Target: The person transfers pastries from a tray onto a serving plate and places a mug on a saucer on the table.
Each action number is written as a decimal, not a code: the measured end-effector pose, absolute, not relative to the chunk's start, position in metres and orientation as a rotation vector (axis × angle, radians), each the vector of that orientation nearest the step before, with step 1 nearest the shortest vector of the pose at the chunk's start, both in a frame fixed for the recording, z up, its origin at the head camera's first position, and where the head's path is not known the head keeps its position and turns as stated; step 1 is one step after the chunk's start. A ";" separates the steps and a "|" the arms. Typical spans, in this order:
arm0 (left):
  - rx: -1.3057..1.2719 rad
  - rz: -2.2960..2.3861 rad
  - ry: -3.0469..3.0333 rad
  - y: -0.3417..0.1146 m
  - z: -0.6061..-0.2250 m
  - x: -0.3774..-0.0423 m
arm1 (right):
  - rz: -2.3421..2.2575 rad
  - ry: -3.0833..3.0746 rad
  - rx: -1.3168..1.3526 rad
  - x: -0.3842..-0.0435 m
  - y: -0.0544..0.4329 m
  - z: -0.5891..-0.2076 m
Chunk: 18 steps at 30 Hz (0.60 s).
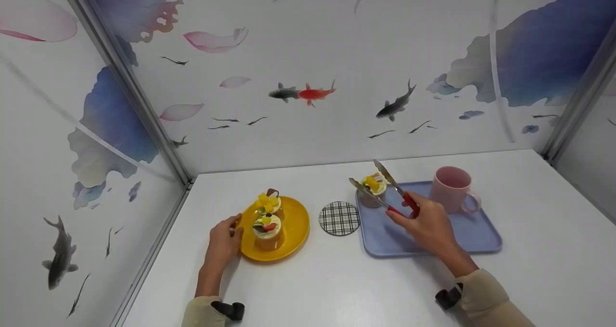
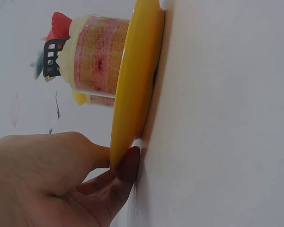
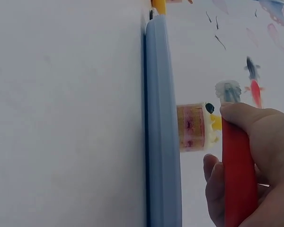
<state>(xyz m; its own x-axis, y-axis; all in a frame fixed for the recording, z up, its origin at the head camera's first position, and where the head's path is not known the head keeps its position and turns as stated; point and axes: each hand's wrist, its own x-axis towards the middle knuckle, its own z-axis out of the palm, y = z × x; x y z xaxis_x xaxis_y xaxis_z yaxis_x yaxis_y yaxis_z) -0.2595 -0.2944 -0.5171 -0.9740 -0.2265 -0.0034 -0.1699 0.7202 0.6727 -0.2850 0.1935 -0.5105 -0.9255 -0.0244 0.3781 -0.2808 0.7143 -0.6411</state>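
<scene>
My left hand (image 1: 224,240) pinches the left rim of a yellow plate (image 1: 297,223), thumb above and fingertips tucked beneath in the left wrist view. Two layered dessert cups topped with cream and fruit stand on that plate, the nearer cup (image 1: 268,238) in front of the farther one (image 1: 272,202). In my right hand (image 1: 433,226) are tongs (image 1: 410,203) with red handles and metal tips. Their arms are spread, and in the head view the tips lie either side of a third dessert cup (image 1: 373,200), upright at the left end of a blue tray (image 1: 394,240).
A pink mug (image 1: 450,192) stands on the tray's right half, handle to the right. Between plate and tray lies a round checked coaster (image 1: 339,218). White panels (image 1: 337,144) printed with fish and petals rise behind the white table (image 1: 327,288) and along its sides.
</scene>
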 end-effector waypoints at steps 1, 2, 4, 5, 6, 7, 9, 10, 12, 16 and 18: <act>0.331 -1.101 -2.839 -0.294 -0.517 -0.260 | 1.053 -2.584 0.232 -0.285 0.194 -0.511; 0.328 -1.103 -2.838 -0.294 -0.517 -0.260 | 1.060 -2.590 0.227 -0.285 0.195 -0.511; 0.324 -1.106 -2.836 -0.294 -0.517 -0.260 | 1.069 -2.597 0.218 -0.286 0.197 -0.512; 0.323 -1.105 -2.835 -0.294 -0.517 -0.260 | 1.073 -2.601 0.214 -0.287 0.197 -0.512; 0.320 -1.102 -2.834 -0.294 -0.517 -0.260 | 1.075 -2.602 0.212 -0.287 0.198 -0.512; 0.322 -1.105 -2.832 -0.294 -0.517 -0.260 | 1.077 -2.605 0.212 -0.288 0.199 -0.513; 0.325 -1.109 -2.830 -0.294 -0.516 -0.259 | 1.074 -2.611 0.213 -0.288 0.199 -0.513; 0.323 -1.112 -2.830 -0.294 -0.516 -0.259 | 1.075 -2.614 0.215 -0.289 0.200 -0.514; 0.325 -1.119 -2.829 -0.294 -0.516 -0.259 | 1.076 -2.621 0.218 -0.289 0.200 -0.515; 0.326 -1.134 -2.823 -0.294 -0.516 -0.258 | 1.080 -2.638 0.221 -0.290 0.200 -0.517; 0.329 -1.137 -2.822 -0.294 -0.516 -0.259 | 1.084 -2.650 0.218 -0.290 0.200 -0.517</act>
<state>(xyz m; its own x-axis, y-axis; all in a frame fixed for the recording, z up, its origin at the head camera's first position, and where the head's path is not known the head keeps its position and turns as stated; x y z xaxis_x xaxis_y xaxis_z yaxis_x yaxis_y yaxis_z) -0.2587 -0.2939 -0.5160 -0.9736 -0.2283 -0.0048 -0.1678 0.7011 0.6930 -0.2896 0.2001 -0.5170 -0.9524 -0.0367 0.3025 -0.2382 0.7088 -0.6640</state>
